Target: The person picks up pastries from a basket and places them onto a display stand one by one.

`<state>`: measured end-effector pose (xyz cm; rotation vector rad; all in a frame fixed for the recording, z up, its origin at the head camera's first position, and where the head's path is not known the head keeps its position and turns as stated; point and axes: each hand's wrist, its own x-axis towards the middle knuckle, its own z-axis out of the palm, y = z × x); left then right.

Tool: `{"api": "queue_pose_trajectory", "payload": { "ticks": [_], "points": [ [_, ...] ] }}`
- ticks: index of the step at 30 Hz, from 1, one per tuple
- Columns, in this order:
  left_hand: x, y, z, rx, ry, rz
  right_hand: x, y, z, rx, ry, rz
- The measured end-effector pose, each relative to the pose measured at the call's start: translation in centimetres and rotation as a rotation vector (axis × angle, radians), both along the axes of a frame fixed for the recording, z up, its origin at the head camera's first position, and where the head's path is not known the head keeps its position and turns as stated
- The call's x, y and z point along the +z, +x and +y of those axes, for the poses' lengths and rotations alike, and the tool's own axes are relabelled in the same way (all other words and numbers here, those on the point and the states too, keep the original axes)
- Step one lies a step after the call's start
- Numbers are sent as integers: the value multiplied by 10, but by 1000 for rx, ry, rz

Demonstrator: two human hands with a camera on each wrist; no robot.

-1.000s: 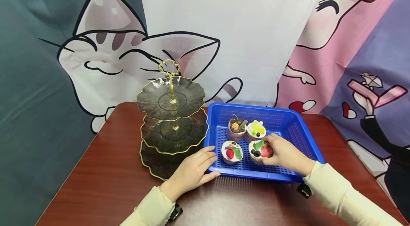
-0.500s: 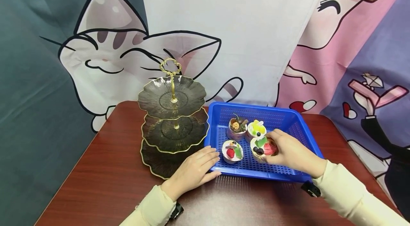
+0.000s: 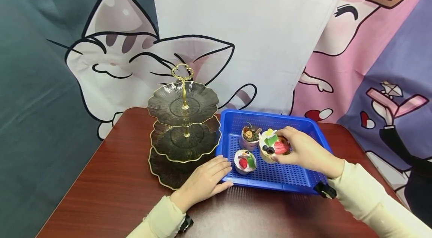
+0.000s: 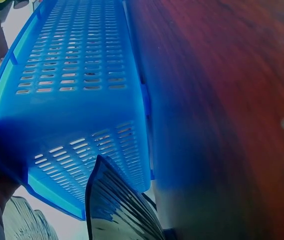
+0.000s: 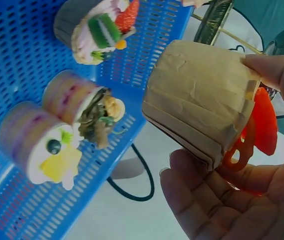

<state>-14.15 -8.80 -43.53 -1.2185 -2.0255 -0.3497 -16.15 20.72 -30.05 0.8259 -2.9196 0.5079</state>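
Observation:
In the head view, my right hand pinches a paper-wrapped cupcake topped with strawberry, kiwi and dark berries, over the blue basket. The right wrist view shows its tan wrapper between thumb and fingers, tilted. Inside the basket are a cupcake with a red berry and green slice, a cookie-topped cup and a yellow-fruit cup, mostly hidden by the held cupcake in the head view. My left hand rests with extended fingers on the basket's front left corner.
A three-tier dark stand with gold wavy edges and a gold handle stands close to the basket's left side. The reddish-brown table bears both. Behind hangs a cartoon cat backdrop.
My right hand has raised the strawberry cupcake from the basket floor and shifted it slightly left, so it now covers most of the yellow-fruit cup. The left hand stays at the corner.

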Motion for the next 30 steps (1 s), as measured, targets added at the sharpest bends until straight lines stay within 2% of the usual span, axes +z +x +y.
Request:
{"api": "queue_pose_trajectory", "payload": {
  "ticks": [8,17,30],
  "points": [
    [2,3,-3,23,-21,-29,2,-8,-18,20,-32,-16],
    [0,2,0,6,-6,15,5,-16,-41,49,-60,-32],
    [1,2,1,11,-14,-6,7,-25,-68,129,-106,29]
  ]
}}
